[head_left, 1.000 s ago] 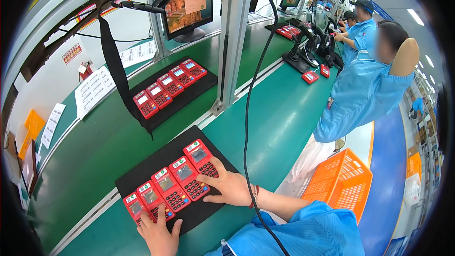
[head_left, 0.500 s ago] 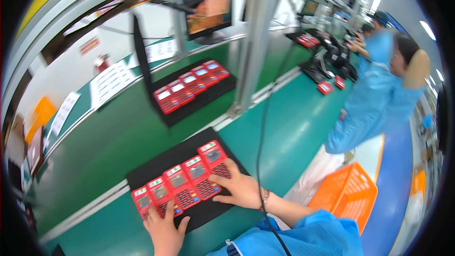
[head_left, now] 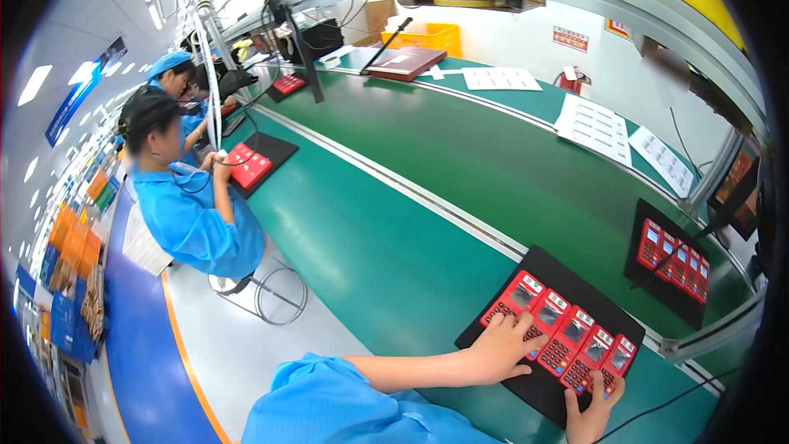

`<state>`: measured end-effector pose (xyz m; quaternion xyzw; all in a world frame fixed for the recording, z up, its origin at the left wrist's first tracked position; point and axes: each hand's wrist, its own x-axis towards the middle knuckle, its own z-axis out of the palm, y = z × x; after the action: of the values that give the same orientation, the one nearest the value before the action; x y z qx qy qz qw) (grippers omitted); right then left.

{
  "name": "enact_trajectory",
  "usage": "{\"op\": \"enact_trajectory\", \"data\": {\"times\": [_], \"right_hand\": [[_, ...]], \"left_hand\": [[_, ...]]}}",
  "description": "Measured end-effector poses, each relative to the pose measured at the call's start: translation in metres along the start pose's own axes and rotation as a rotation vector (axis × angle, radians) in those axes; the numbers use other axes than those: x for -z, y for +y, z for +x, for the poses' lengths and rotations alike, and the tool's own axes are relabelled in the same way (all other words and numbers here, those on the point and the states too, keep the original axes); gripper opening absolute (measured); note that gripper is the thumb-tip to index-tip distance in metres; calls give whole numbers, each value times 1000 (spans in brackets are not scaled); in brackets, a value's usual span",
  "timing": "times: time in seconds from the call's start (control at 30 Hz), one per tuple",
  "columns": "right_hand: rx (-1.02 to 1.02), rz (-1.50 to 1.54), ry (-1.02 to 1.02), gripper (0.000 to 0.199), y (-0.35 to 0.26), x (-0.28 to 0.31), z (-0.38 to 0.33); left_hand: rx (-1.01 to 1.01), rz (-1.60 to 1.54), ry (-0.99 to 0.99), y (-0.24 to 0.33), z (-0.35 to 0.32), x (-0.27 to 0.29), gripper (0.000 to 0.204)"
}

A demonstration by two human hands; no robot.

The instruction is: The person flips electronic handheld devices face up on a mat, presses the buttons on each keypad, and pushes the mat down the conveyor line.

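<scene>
A row of several red payment terminals (head_left: 567, 337), each with a small dark screen and a keypad, lies side by side on a black mat (head_left: 546, 390) at the lower right. My left hand (head_left: 500, 350) rests with spread fingers over the keypads of the leftmost ones. At the right end of the row, my right hand (head_left: 593, 413) touches the lower part of the end terminals, thumb and fingers apart. The lower edge of the picture cuts off part of it. Neither hand lifts anything.
More red terminals (head_left: 674, 261) with lit screens lie on a second mat beyond a metal rail (head_left: 427, 197). At the left, a co-worker (head_left: 193, 205) in blue handles red devices (head_left: 246, 166). A thin cable (head_left: 674, 401) crosses the near right. Paper sheets (head_left: 593, 127) line the back.
My view has swung left, so the row and both hands now appear at the lower right. My hands stay on the terminals, and the rightmost terminals' staggered row looks more even.
</scene>
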<state>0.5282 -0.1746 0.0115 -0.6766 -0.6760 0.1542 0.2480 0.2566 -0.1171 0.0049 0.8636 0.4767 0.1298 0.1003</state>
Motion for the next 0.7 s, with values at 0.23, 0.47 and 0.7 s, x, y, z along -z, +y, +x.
{"op": "enact_trajectory", "data": {"times": [0.23, 0.47, 0.7], "right_hand": [[-9, -41, -20, 54, -7, 5, 4], [-16, -40, -18, 60, -2, -1, 1], [-40, 58, 57, 58, -9, 6, 7]], "left_hand": [[23, 22, -67, 3, 2, 9, 69], [-1, 3, -4, -3, -3, 6, 65], [62, -42, -60, 4, 9, 25, 59]]}}
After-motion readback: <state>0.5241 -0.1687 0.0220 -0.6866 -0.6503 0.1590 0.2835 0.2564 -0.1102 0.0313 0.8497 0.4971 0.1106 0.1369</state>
